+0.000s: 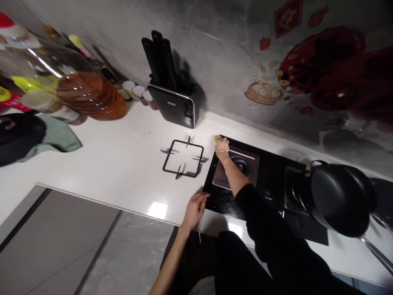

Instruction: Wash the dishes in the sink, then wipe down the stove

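My right hand (222, 146) is closed on a yellow cloth or sponge (216, 139), pressed down at the back left corner of the black gas cooktop (264, 180). Most of that yellow piece is hidden under the fingers. Beneath my right forearm lies the left burner (241, 164), bare of its grate. My left hand (195, 208) rests at the cooktop's front left edge, fingers loosely bent and nothing visible in them. A square black pan support (183, 175) lies on the white counter (132, 164), left of the cooktop.
Behind the pan support stands a black knife block (175, 107) with several knives. Small jars (139, 92) and a large oil bottle (92, 92) are farther left, near a green cloth (58, 137). Dark pans (337, 198) sit over the right burner, a handle sticking out frontward.
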`<state>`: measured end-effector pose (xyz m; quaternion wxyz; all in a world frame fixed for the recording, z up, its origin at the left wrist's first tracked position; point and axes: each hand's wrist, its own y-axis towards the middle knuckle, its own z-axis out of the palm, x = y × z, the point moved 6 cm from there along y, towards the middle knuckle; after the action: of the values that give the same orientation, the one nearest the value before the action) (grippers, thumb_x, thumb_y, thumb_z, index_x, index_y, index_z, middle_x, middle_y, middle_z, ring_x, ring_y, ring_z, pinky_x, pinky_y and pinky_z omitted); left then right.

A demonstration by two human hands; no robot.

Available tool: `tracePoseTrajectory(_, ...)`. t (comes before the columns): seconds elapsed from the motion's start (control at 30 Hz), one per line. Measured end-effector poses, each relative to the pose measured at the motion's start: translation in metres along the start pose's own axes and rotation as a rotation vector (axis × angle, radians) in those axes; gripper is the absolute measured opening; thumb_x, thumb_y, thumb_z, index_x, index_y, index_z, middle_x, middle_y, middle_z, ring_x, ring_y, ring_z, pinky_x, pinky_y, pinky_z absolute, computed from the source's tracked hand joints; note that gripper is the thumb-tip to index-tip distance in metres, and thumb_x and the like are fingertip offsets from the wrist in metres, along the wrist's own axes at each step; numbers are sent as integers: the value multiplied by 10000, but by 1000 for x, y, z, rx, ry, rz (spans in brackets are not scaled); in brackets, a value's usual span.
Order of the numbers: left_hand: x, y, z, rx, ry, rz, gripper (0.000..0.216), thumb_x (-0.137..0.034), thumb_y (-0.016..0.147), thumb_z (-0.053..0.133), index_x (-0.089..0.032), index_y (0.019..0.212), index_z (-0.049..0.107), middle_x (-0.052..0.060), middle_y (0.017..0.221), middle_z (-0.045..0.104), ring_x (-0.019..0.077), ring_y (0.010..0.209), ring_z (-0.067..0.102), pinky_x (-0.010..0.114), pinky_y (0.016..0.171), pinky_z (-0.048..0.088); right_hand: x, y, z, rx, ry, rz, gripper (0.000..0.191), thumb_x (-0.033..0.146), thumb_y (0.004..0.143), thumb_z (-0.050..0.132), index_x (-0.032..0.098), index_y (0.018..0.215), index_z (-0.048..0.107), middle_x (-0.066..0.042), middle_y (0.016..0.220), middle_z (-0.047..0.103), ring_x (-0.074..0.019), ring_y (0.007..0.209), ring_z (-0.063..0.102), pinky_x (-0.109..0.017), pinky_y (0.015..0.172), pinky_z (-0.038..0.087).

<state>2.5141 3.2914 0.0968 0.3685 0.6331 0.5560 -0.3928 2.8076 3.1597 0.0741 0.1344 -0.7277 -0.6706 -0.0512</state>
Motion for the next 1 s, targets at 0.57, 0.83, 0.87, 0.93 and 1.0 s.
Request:
tracePoseTrajectory(0.57, -5, 29, -16, -113, -42, 25, 260, -230, 966, 462, -204, 1073, 696, 79, 1031, 721, 223, 1014, 631, 398, 923, 520, 16, -218, 35, 284, -112, -109, 471, 185, 919, 490, 81, 1376, 533, -234, 1223, 574, -288, 1064, 606, -374, 888, 544)
tracePoseTrajectory(0.83, -8, 34, -33, -179, -74, 66, 270, -226, 971, 454, -221, 1093, 696, 67, 1040, 709, 204, 995, 642, 365, 898, 517, -15, -201, -22, 180, 66, 9, 502, 285, 980, 407, 235, 1476, 460, -113, 1258, 617, -192, 1013, 657, -313, 945, 513)
tracePoseTrajectory(0.87, -7, 33, -34, -180, -73, 57, 272, -224, 972, 451, -221, 1090, 697, 67, 1030, 707, 203, 988, 642, 362, 893, 517, -14, -183, -31, 146, 64, 19, 506, 304, 985, 400, 247, 1486, 447, -110, 1275, 607, -191, 1001, 659, -318, 943, 517)
tracePoseTrajectory(0.93, -4, 28, -35, -176, -71, 35, 274, -220, 971, 448, -220, 1082, 698, 64, 997, 702, 200, 964, 642, 355, 878, 519, -8, -145, -38, 133, 35, 38, 488, 315, 985, 405, 261, 1465, 472, -103, 1277, 604, -188, 974, 663, -322, 936, 524)
tracePoseTrajectory(1.0, 1, 20, -34, -161, -67, 13, 277, -214, 968, 445, -218, 1074, 701, 62, 980, 701, 199, 949, 641, 354, 868, 521, 0, -114, -31, 182, -26, 83, 440, 299, 975, 426, 243, 1395, 547, -110, 1263, 610, -193, 972, 669, -325, 927, 531)
